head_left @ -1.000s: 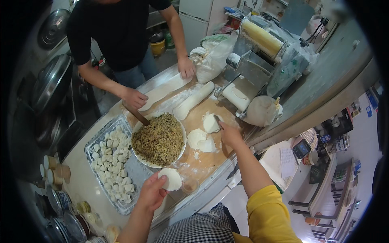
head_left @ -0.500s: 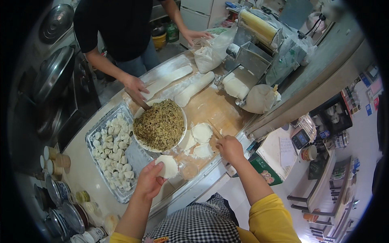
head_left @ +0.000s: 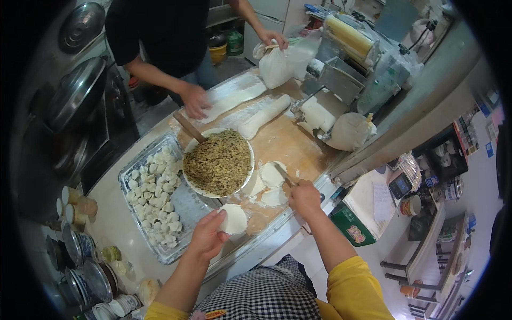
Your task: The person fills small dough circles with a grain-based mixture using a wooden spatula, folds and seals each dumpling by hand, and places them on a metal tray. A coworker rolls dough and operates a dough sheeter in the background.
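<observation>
Dough wrapper (head_left: 234, 220), round and pale, is what I have pinched between thumb and fingers of the left hand (head_left: 209, 234), raised near the tabletop's (head_left: 112, 213) front edge. My right hand (head_left: 305, 198) grips a flat stick (head_left: 288, 180), its tip over a round of dough (head_left: 272, 173) lying beyond that hand and to its left.

Just right of the left hand, a small clear cup (head_left: 257, 223) stands between my two hands. Directly beyond the left hand, a white bowl (head_left: 252, 169) heaped with filling (head_left: 218, 161) blocks the straight way to a co-worker's hand (head_left: 196, 101) on the far side. Left of the left hand lies a metal tray (head_left: 193, 218) partly covered with dumplings (head_left: 154, 200). Two long dough pieces (head_left: 265, 116) stretch behind the bowl; a dough machine (head_left: 336, 80) stands beyond the right hand.

Right of the right hand, a green box (head_left: 353, 226) bears bold printing on its side, and the paper sheet (head_left: 381, 200) above it carries writing too small for me to read.
</observation>
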{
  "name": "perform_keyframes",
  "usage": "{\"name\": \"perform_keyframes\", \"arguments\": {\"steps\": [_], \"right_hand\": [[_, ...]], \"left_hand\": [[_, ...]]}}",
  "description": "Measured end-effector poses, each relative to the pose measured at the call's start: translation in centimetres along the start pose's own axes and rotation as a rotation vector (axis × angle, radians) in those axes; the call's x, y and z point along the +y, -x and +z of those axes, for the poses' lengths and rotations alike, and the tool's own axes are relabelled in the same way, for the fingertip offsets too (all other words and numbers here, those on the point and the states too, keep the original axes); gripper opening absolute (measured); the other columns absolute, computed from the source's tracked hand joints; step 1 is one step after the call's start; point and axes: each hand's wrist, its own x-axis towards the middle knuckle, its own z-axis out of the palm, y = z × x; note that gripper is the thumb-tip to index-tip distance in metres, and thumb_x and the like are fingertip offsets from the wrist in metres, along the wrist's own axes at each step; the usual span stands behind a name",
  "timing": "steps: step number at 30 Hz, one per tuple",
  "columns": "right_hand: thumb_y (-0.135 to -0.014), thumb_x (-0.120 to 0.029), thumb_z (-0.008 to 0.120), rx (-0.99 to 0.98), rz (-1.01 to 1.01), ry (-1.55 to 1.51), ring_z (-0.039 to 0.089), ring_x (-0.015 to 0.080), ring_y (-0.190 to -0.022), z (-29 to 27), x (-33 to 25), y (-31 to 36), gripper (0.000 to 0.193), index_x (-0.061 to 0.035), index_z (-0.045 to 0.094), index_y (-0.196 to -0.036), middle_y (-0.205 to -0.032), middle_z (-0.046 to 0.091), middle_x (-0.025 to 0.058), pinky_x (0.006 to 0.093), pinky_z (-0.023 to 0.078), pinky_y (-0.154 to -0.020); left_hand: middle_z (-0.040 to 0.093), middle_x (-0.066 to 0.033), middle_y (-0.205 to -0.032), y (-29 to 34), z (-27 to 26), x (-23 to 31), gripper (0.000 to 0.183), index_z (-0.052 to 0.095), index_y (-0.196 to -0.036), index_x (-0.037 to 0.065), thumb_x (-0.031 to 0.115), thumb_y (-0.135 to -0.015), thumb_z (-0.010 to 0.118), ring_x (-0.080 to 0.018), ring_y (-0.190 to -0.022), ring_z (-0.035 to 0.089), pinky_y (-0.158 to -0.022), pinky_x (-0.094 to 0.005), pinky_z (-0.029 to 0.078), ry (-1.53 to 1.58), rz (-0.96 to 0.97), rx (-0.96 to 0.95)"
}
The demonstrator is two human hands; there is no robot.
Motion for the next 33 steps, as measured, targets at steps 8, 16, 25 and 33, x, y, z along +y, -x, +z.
{"name": "perform_keyframes", "arguments": {"steps": [8,16,25,33], "right_hand": [[-0.072,-0.012,0.074,0.262,-0.254,-0.710,0.059,0.0255,-0.076,-8.1,-9.6,3.6,0.012,-0.0106,0.071,-0.084,-0.079,0.058,0.0068,0.0341,0.048,-0.063],[-0.076,-0.014,0.073,0.217,-0.440,-0.450,0.058,0.0248,-0.077,-7.5,-13.4,6.6,0.020,-0.0167,0.074,-0.097,-0.086,0.058,0.0041,0.0351,0.049,-0.065],[-0.087,-0.008,0.058,-0.156,-0.228,-0.573,0.064,0.0324,-0.081,-8.2,-9.1,10.3,0.039,-0.0179,0.062,-0.125,-0.091,0.066,0.0126,0.0402,0.052,-0.069],[-0.083,-0.016,0.062,-0.218,-0.230,-0.101,0.062,0.0296,-0.072,-6.4,-7.9,11.7,0.034,-0.0205,0.066,-0.117,-0.075,0.062,0.0079,0.0415,0.051,-0.063]], "left_hand": [[0.062,-0.0146,-0.118,-1.0,2.2,-1.0,0.029,0.052,-0.123,-0.003,0.015,-0.101,0.047,-0.0268,-0.108,0.062,-0.093,-0.0410,0.050,0.134,-0.039,0.062],[0.057,-0.0191,-0.126,0.1,1.5,-0.5,0.036,0.046,-0.129,-0.007,0.017,-0.103,0.037,-0.0305,-0.115,0.058,-0.102,-0.0440,0.045,0.261,0.003,0.078],[0.054,-0.0255,-0.130,0.1,-3.5,-1.3,0.047,0.042,-0.132,-0.008,0.028,-0.103,0.036,-0.0400,-0.121,0.053,-0.103,-0.0510,0.041,0.251,0.073,-0.012],[0.052,-0.0221,-0.134,0.5,-4.3,-2.0,0.043,0.045,-0.134,-0.002,0.028,-0.103,0.039,-0.0425,-0.123,0.051,-0.104,-0.0531,0.040,0.334,0.024,0.015]]}}
